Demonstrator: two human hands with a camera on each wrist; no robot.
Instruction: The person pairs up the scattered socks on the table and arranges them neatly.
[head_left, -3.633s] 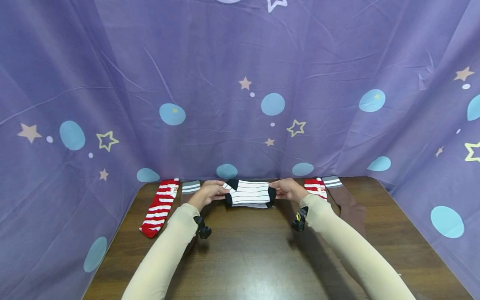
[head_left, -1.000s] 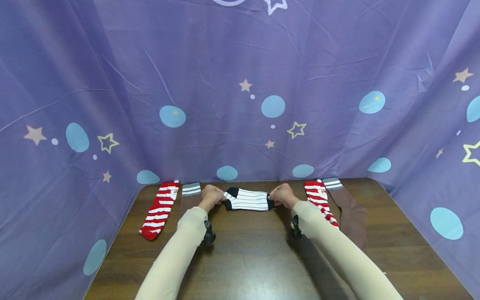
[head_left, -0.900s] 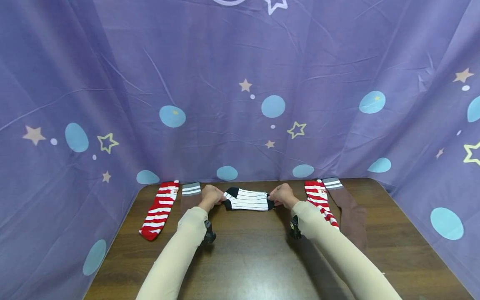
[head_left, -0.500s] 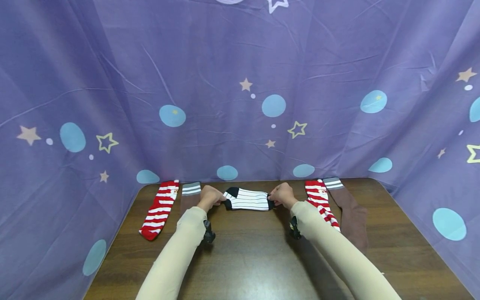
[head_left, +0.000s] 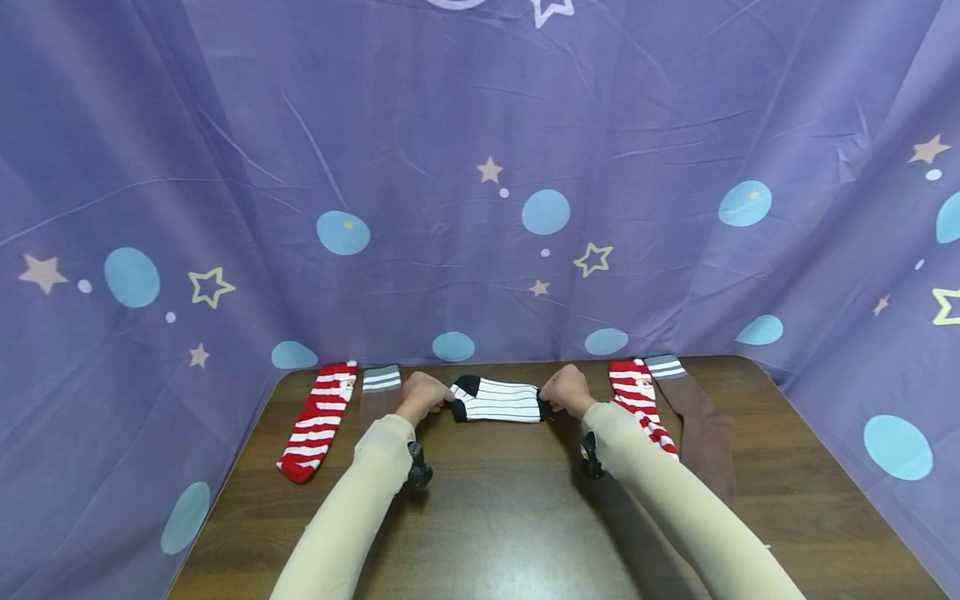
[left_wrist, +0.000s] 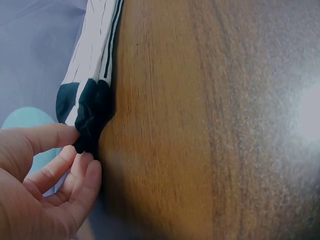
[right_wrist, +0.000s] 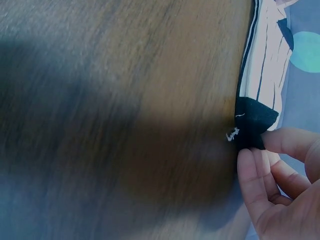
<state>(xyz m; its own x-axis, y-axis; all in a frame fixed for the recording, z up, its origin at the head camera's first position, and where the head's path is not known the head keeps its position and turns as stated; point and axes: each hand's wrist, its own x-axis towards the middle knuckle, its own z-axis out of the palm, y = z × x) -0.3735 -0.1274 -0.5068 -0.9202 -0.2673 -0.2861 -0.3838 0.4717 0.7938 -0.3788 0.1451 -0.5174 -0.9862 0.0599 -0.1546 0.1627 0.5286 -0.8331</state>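
A white sock with thin black stripes and black toe, heel and cuff lies lengthwise at the back middle of the table. Its side shows layered edges in both wrist views, so more than one layer is stacked. At the sock's left end, my left hand pinches the black cuff between thumb and fingers. My right hand pinches the black toe at the other end, where a loose white thread sticks out.
Left of the hands lie a red-and-white striped sock and a brown sock with a grey cuff, partly behind my left arm. Similar striped and brown socks lie right. A purple curtain borders the wooden table.
Earlier, a greyish lower layer stuck out below the striped sock; now the layers line up in the head view. Both hands moved slightly nearer. Over the last second they barely moved.
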